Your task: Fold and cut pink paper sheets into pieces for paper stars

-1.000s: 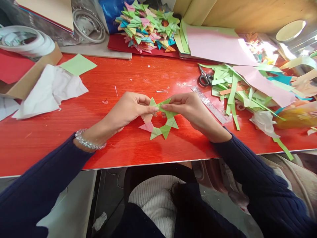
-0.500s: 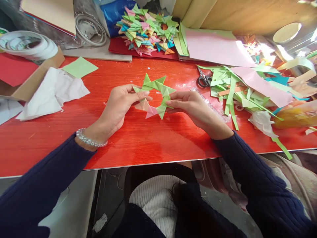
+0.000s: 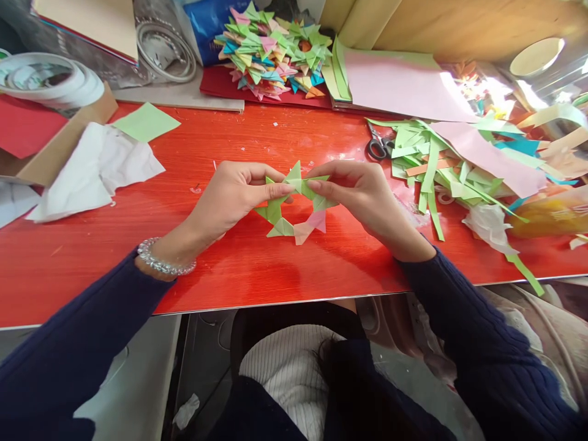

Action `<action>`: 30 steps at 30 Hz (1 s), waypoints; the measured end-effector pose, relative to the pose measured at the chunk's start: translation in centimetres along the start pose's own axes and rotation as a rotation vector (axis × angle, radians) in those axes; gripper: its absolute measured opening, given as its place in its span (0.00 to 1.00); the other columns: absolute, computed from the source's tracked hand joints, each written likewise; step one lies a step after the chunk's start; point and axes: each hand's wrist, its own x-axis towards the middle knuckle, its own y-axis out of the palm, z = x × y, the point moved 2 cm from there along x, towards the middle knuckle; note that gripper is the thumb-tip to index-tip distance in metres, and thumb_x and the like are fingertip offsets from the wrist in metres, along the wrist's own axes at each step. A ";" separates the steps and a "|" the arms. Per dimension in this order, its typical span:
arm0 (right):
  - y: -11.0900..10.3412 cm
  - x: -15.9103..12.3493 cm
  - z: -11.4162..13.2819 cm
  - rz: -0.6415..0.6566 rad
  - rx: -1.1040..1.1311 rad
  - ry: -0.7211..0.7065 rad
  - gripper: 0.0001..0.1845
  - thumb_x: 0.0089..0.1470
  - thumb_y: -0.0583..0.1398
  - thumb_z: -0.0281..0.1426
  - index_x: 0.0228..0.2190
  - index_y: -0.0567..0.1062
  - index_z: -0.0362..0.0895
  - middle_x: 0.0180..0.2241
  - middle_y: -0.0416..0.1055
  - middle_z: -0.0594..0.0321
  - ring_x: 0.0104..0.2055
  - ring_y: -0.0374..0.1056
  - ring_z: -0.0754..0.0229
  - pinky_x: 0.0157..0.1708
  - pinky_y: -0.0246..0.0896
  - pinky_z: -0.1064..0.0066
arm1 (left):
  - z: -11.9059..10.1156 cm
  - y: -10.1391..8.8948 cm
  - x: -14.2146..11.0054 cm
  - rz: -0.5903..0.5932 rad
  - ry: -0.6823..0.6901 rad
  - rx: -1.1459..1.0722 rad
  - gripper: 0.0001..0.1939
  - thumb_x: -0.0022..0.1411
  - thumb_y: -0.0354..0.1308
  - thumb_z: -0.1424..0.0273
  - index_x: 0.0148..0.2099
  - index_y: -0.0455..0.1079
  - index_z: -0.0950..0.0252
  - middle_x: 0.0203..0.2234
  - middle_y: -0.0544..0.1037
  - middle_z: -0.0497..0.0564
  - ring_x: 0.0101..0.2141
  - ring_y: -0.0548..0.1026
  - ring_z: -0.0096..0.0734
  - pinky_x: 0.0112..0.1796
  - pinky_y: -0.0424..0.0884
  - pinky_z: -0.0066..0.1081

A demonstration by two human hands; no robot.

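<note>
Two hands, one paper ring, one pair of scissors.
One left hand (image 3: 234, 193), one right hand (image 3: 367, 193), one paper ring (image 3: 274, 211), one bracelet (image 3: 163, 260), one pair of scissors (image 3: 379, 148), one green square (image 3: 147, 122); piled folded stars (image 3: 261, 52) and tangled strips (image 3: 432, 165) overlap too much to count.

My only view sits at the wearer's head, facing forward and down across the red desk (image 3: 220, 269), whose near edge crosses below mid-frame.

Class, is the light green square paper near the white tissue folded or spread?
Spread: the light green square paper lies flat on the glossy red table, no fold showing.
</note>
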 end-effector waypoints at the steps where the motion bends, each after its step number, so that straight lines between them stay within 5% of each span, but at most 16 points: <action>1: 0.1 0.0 0.0 0.002 -0.012 -0.019 0.12 0.54 0.62 0.37 0.35 0.78 0.42 0.30 0.72 0.63 0.30 0.65 0.65 0.28 0.59 0.72 | 0.0 0.0 0.0 0.005 -0.015 0.016 0.09 0.51 0.67 0.64 0.33 0.78 0.64 0.27 0.79 0.50 0.28 0.76 0.31 0.30 0.71 0.29; 13: 0.4 0.1 -0.2 0.028 0.098 0.041 0.15 0.50 0.64 0.41 0.34 0.78 0.42 0.29 0.74 0.63 0.32 0.69 0.63 0.32 0.63 0.71 | 0.4 0.0 0.2 -0.077 0.025 0.025 0.10 0.53 0.65 0.61 0.31 0.78 0.62 0.27 0.79 0.49 0.29 0.76 0.30 0.30 0.71 0.27; 21: 0.9 0.0 -0.2 0.011 0.037 0.049 0.10 0.54 0.62 0.34 0.29 0.79 0.40 0.27 0.75 0.61 0.30 0.69 0.64 0.30 0.62 0.71 | 0.4 0.4 0.0 0.025 -0.015 0.058 0.11 0.54 0.64 0.60 0.29 0.77 0.63 0.26 0.79 0.49 0.28 0.75 0.29 0.28 0.69 0.27; 27: -0.1 0.6 -0.8 -0.021 0.221 0.137 0.17 0.49 0.65 0.39 0.38 0.76 0.40 0.35 0.75 0.60 0.37 0.70 0.63 0.38 0.66 0.70 | 1.1 -0.3 0.7 -0.152 0.061 -0.113 0.07 0.58 0.62 0.66 0.34 0.74 0.64 0.28 0.79 0.48 0.34 0.77 0.32 0.37 0.72 0.30; 30: -0.4 0.9 -1.4 0.034 0.317 0.185 0.12 0.50 0.64 0.34 0.33 0.77 0.38 0.32 0.75 0.60 0.34 0.70 0.65 0.38 0.66 0.70 | 1.1 -0.6 0.9 -0.166 0.064 -0.213 0.06 0.59 0.60 0.66 0.35 0.71 0.64 0.27 0.79 0.48 0.36 0.78 0.33 0.41 0.73 0.33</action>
